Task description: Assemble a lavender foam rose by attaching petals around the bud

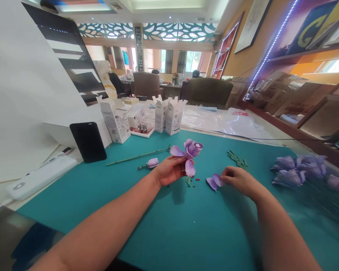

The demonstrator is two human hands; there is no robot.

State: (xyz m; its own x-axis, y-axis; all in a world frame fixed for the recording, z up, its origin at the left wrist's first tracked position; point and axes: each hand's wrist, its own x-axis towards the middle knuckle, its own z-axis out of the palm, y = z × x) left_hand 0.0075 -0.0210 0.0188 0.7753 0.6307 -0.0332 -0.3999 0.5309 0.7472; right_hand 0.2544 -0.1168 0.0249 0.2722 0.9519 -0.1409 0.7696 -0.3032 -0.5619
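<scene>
A partly built purple artificial rose (pixel 193 149) is held up over the green mat by my left hand (pixel 171 172), its fingers closed round the base; two outer petals spread wide. My right hand (pixel 238 180) pinches the edge of one loose purple petal (pixel 218 180), beside another petal (pixel 211 183) on the mat. Under the rose lie a green leaf piece (pixel 188 181) and small red bits (pixel 197 179). To the left are a purple bud (pixel 152 163) and a long green stem (pixel 138 156). Several short green stems (pixel 237 160) sit beyond my right hand.
Finished purple roses (pixel 292 171) lie at the right. White boxes (pixel 173 118) and another box (pixel 115 122) stand along the back of the green mat (pixel 169 229). A black phone (pixel 88 142) leans at the left near a white power strip (pixel 42 178). Plastic sheets (pixel 228 122) cover the far table.
</scene>
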